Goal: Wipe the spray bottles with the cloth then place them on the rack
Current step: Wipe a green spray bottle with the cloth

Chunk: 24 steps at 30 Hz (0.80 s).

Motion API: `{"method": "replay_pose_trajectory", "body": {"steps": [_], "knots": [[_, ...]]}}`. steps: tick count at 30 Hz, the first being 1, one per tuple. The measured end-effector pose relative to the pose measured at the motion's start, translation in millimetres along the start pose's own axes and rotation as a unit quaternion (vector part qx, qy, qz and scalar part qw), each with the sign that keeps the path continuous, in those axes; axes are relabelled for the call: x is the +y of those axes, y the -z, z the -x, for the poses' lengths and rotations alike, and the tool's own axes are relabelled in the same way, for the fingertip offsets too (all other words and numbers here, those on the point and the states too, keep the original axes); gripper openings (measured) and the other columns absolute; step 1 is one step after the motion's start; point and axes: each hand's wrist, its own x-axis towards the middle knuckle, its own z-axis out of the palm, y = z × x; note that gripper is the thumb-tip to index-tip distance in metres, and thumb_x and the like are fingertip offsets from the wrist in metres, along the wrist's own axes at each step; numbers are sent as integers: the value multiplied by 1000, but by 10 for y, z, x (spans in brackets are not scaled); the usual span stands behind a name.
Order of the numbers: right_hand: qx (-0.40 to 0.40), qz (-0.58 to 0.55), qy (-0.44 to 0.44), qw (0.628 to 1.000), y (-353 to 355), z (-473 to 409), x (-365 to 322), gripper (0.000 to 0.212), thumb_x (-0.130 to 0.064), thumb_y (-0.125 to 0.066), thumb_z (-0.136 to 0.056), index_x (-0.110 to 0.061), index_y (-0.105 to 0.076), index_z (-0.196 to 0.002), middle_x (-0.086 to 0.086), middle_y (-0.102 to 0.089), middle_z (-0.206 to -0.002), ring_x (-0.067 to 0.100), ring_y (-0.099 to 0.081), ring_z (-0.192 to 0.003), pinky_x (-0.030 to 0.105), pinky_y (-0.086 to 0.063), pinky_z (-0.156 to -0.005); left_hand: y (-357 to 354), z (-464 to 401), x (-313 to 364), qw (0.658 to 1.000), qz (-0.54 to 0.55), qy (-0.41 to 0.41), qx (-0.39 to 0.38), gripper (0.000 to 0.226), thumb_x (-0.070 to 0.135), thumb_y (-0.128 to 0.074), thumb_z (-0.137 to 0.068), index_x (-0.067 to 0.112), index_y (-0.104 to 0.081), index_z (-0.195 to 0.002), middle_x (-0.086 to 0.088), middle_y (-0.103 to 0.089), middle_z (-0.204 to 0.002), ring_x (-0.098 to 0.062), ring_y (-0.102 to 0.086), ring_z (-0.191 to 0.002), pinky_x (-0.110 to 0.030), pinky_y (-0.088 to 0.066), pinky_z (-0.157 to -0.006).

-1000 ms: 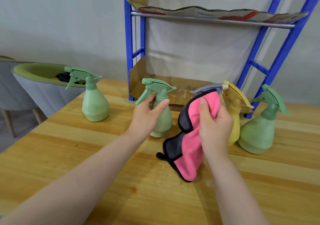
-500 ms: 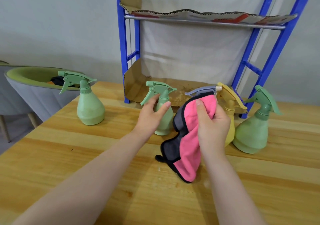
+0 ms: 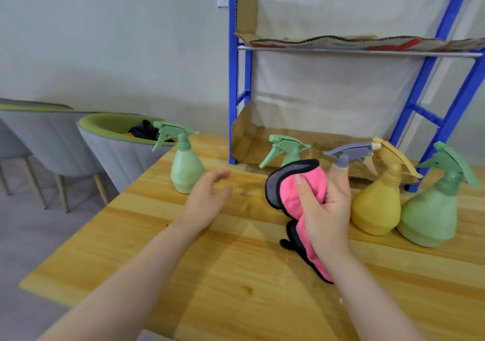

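Arms reach out over the wooden table (image 3: pixel 236 275) from the near edge. The right hand (image 3: pixel 324 209) holds a pink cloth (image 3: pixel 291 196) with a dark border, and the cloth hangs down to the table. The left hand (image 3: pixel 207 199) is open and holds nothing, with its fingers spread above the wood. Just past it stands a green spray bottle (image 3: pixel 185 167) near the left edge of the table. Behind the cloth is another green bottle (image 3: pixel 284 149), partly hidden. A bottle with a grey sprayer (image 3: pixel 349 153) pokes up behind the right hand. Beside it stand a yellow bottle (image 3: pixel 376 204) and a big green bottle (image 3: pixel 430 214). Farther back is the blue rack (image 3: pixel 233 78) with cardboard (image 3: pixel 262 143) on its shelves. Grey chairs (image 3: pixel 110 146) sit off to the left.
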Motion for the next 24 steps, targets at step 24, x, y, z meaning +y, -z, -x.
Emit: {"method": "replay_pose_trajectory", "body": {"steps": [24], "knots": [[-86,74,-45,992,-603,252,62,51,-13,-60,-97,-22,-26,-59,-13,-29,-50,6,-28,-54,19,-26,-51,516,-614,-258,978,57,54,193,45,34,-59,-97,11,-54,-136,0,-61,-130,-15,-53,-123,-23,-38,-92]]}}
